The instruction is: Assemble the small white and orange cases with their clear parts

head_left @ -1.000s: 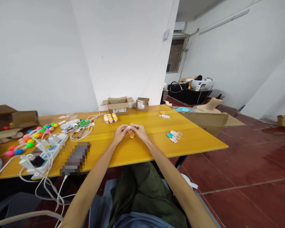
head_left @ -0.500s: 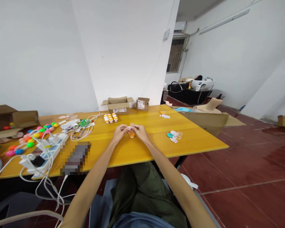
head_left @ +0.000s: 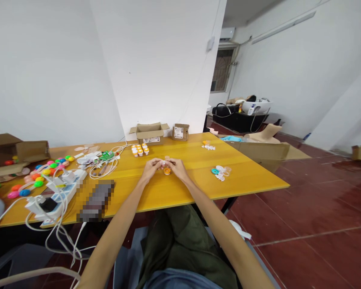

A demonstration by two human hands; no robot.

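My left hand (head_left: 151, 168) and my right hand (head_left: 176, 167) meet over the middle of the yellow table (head_left: 183, 188), fingers pinched together. Between them they hold a small white and orange plastic piece (head_left: 166, 168), its orange part showing below the fingertips. The piece's exact shape is too small to make out. Several matching white and orange pieces (head_left: 139, 149) stand in a group farther back on the table.
Two open cardboard boxes (head_left: 151, 133) sit at the table's far edge. A power strip with white cables (head_left: 57, 190) and bright round toys (head_left: 42, 171) crowd the left side. Small white and teal parts (head_left: 220, 172) lie to the right. A flat carton (head_left: 267, 152) stands off the table's right.
My hands have stayed in the same spot, with only slight finger movement around the small piece.
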